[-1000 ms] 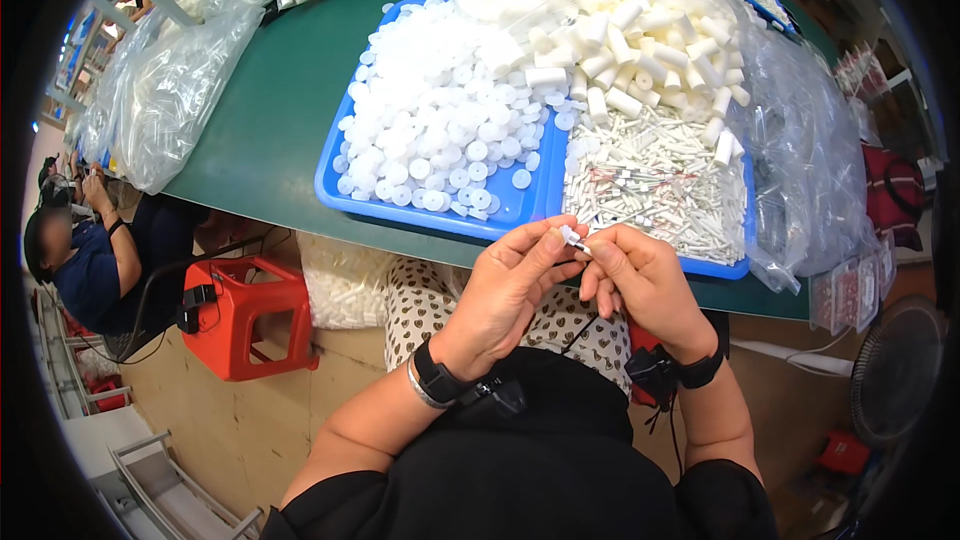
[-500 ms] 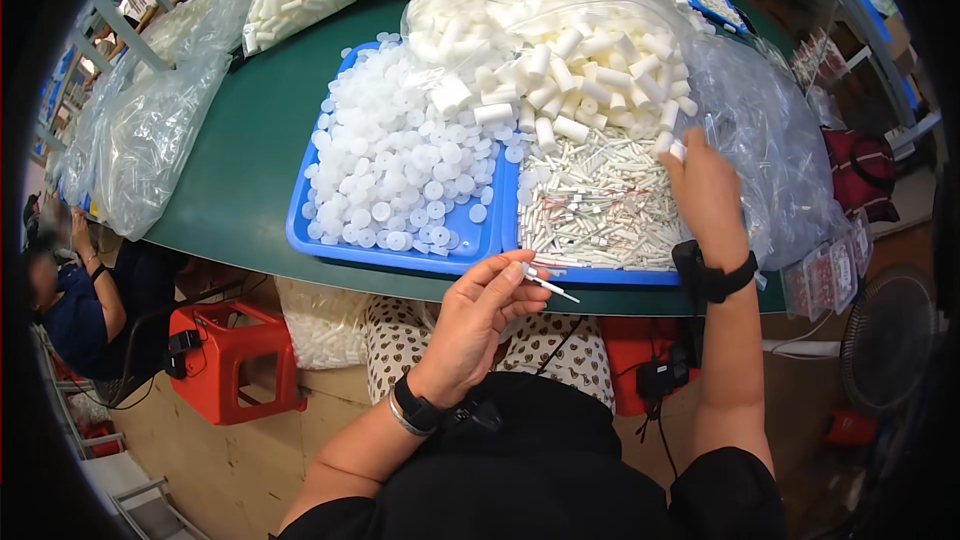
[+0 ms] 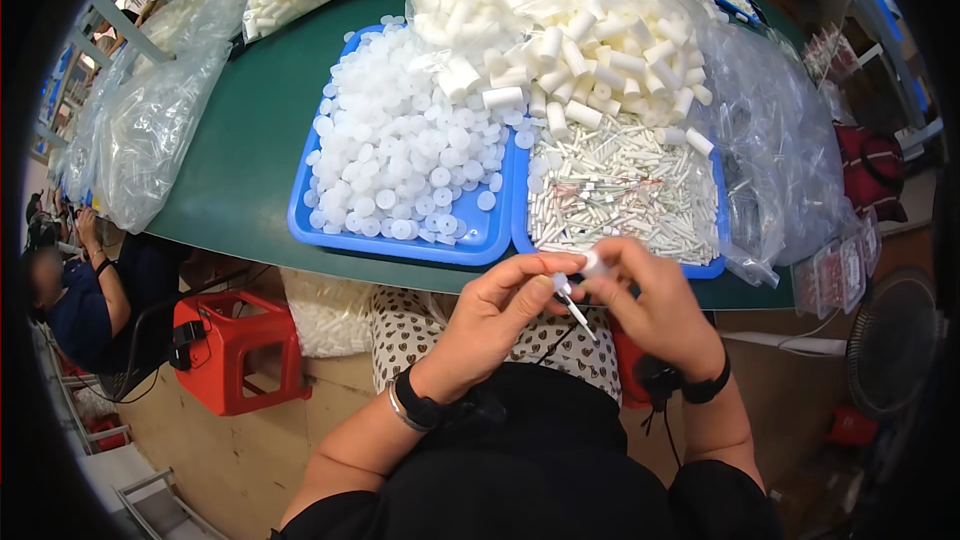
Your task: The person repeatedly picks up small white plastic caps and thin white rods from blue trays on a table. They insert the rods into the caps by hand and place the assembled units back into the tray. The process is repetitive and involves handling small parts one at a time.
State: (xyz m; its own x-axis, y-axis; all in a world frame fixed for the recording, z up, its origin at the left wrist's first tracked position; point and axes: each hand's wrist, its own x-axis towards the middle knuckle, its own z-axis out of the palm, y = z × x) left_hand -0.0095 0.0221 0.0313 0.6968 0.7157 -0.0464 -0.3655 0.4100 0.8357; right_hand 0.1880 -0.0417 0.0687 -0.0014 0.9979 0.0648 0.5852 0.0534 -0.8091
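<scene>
My left hand (image 3: pixel 500 315) pinches a thin white stick (image 3: pixel 574 308) with a small cap on its top end, just below the table's front edge. My right hand (image 3: pixel 650 305) meets it from the right, its fingers closed on a small white cap (image 3: pixel 594 263) at the stick's top. Beyond the hands, a blue tray (image 3: pixel 400 240) holds several round white caps (image 3: pixel 400 150). A second blue tray (image 3: pixel 712 268) to its right carries thin white sticks (image 3: pixel 620 195), with white tubes (image 3: pixel 600 60) heaped behind them.
Clear plastic bags of parts (image 3: pixel 150 130) lie on the green table (image 3: pixel 250 140) at left, and more bags (image 3: pixel 780 140) at right. A red stool (image 3: pixel 235 345) stands below the table. Another person (image 3: pixel 75 290) sits at far left. A fan (image 3: pixel 890 340) is at right.
My right hand has come back from the stick tray to my left hand and now grips a small cap at the top of the stick. The left hand kept holding the stick.
</scene>
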